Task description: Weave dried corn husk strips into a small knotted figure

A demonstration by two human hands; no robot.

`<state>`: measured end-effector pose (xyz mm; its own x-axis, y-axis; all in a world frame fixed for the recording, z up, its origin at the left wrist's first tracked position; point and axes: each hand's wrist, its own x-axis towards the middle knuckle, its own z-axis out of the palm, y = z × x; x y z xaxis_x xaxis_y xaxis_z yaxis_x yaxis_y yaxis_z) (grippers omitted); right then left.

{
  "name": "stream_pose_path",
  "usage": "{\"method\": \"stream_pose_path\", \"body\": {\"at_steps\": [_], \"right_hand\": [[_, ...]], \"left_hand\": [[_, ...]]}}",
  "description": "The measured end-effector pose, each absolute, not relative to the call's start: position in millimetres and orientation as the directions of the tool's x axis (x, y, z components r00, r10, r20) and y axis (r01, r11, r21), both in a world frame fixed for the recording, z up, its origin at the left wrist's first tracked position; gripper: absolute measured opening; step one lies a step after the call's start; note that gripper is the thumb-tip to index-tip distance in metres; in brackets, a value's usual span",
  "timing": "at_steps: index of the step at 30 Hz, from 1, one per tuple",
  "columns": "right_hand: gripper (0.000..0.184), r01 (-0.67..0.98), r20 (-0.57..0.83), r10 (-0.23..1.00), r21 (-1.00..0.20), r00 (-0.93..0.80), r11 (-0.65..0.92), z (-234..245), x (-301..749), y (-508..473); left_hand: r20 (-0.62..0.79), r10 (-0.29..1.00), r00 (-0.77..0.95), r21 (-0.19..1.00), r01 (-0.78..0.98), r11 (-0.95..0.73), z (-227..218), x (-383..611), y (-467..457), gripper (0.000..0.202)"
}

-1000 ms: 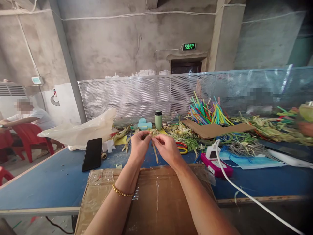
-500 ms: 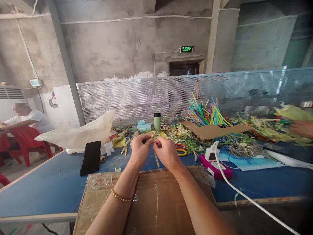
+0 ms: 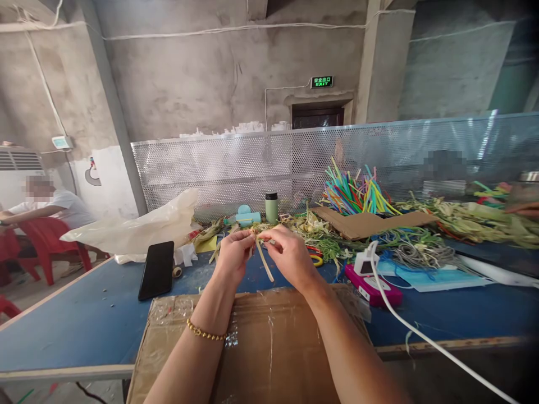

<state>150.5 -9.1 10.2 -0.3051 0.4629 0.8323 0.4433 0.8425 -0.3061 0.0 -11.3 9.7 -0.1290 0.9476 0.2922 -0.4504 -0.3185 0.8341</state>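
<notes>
My left hand [image 3: 233, 255] pinches a narrow, pale strip of what looks like dried corn husk [image 3: 265, 262] between thumb and forefinger. One end of the strip hangs down in the gap between my hands. My right hand [image 3: 288, 252] is closed at the same spot, its thumb and forefinger at the strip's upper part, the other fingers curled. The fingers partly cover the piece at the fingertips. Behind my hands lie loose husks [image 3: 320, 227]. Just right of my right hand is a yellow and red loop [image 3: 316, 258], perhaps scissor handles.
A cardboard sheet [image 3: 269, 348] lies before me on the blue table [image 3: 76, 325]. Around it are a black phone [image 3: 156, 271], a green bottle [image 3: 272, 208], a magenta power block [image 3: 374, 284] with a white cable, and coloured stems [image 3: 356, 191]. Another person [image 3: 63, 205] sits at left.
My hands have moved slightly apart, and the right fingers have lifted and opened a little. More of the hanging strip shows. At far right, another person's hand has shifted.
</notes>
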Motion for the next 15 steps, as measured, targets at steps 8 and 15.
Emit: {"method": "stream_pose_path", "body": {"at_steps": [8,15], "right_hand": [[0.024,0.64,0.857,0.331,-0.002,-0.395,0.768,4.8,143.8,-13.7],[0.022,0.655,0.89,0.257,0.06,-0.377,0.753,9.8,146.2,-14.4]], "left_hand": [[0.237,0.97,-0.054,0.83,-0.509,-0.231,9.8,2.0,-12.8,0.023],[0.329,0.932,-0.153,0.864,-0.349,-0.362,9.2,5.2,-15.2,0.021]]}}
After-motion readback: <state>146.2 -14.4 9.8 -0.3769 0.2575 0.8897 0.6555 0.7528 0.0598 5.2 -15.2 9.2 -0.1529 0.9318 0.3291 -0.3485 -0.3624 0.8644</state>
